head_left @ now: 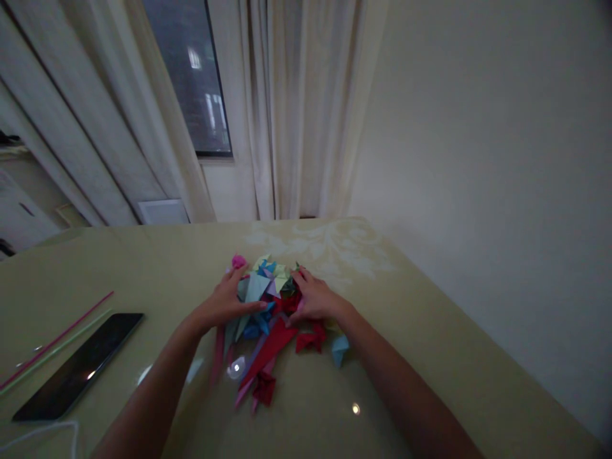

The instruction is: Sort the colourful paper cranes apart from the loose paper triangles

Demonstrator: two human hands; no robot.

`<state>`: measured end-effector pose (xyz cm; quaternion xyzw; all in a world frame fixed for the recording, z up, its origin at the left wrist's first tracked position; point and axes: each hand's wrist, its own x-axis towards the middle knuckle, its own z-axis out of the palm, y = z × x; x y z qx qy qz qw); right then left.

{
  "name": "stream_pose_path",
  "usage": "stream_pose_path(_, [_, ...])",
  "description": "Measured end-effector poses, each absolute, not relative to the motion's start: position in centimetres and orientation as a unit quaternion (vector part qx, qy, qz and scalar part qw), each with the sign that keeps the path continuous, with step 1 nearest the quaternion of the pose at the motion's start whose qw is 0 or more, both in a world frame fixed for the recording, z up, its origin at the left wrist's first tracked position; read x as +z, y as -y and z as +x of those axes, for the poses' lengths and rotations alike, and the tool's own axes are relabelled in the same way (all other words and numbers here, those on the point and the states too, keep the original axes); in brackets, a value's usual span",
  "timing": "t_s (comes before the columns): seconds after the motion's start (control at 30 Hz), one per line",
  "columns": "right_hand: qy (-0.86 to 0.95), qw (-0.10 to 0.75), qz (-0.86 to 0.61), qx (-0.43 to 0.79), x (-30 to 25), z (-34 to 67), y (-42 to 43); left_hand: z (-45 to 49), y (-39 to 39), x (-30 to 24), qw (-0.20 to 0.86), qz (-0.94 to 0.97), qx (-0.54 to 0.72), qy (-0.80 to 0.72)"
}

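Observation:
A heap of folded coloured paper pieces [268, 287], blue, green, red and pink, lies in the middle of the glossy yellowish table [430, 357]. My left hand [224, 301] rests on the heap's left side, fingers stretched over a pale blue piece. My right hand [313, 298] lies flat on the right side, fingers spread over red and green pieces. A long red folded piece [268, 357] and a small dark red one [264, 387] sit nearer to me. A light blue scrap [340, 349] lies by my right wrist.
A dark phone [79, 373] lies at the left, with pink and green straws [55, 347] beside it and a white cable [43, 433] at the near left edge. Curtains [287, 108] and a window [191, 76] are behind the table; a plain wall [502, 159] stands at right.

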<state>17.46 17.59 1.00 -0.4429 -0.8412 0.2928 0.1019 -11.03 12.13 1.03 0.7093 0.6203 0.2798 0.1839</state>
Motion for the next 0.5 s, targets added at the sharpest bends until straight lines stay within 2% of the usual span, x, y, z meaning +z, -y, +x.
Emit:
stream_pose_path(0.13, [0.849,0.187,-0.409,0.279,-0.7,15.3,-17.0,-7.1,-12.1,-0.2,0.228,0.733,0.331,-0.549])
stream_pose_path(0.27, [0.788,0.336,-0.336,0.391,-0.1,14.7,-16.8,-4.9,-11.6,1.1,0.258,0.721,0.405,-0.5])
stream_pose_path(0.37, [0.727,0.43,-0.287,0.452,2.0,14.7,-16.6,-4.5,-11.0,3.1,0.228,0.696,0.466,-0.497])
stream_pose_path(0.5, [0.707,0.503,-0.264,0.422,5.4,15.1,-15.8,-4.7,-10.1,6.1,0.183,0.648,0.567,-0.474])
